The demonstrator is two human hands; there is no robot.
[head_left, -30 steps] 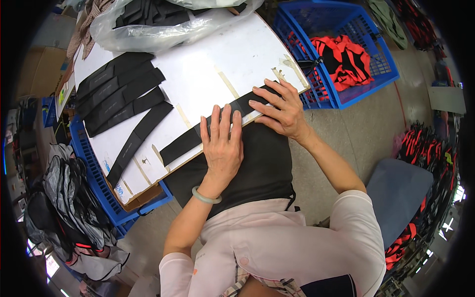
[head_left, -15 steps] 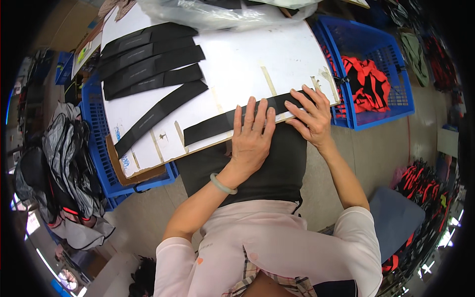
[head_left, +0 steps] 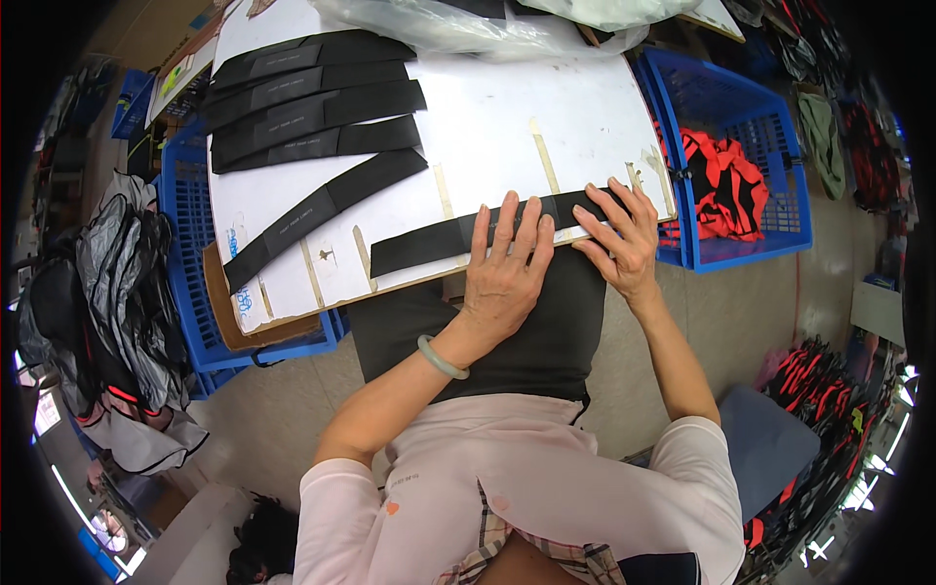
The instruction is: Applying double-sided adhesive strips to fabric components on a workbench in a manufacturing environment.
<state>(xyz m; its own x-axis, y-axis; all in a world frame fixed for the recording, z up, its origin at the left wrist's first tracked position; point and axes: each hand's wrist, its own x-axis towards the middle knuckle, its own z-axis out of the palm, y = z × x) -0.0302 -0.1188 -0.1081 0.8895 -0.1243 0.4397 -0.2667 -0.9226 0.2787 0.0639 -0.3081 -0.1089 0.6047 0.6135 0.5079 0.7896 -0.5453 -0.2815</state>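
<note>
I judge the black strip (head_left: 458, 237) at the worktop's (head_left: 507, 117) near edge light, limp and easily creased, so with my left hand (head_left: 502, 273) and right hand (head_left: 624, 244) pressed flat, fingers spread, I'd pinch its ends.

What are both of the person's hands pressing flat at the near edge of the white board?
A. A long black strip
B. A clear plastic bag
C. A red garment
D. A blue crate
A: the left hand and right hand lie flat on the long black strip at the white board edge.
</note>
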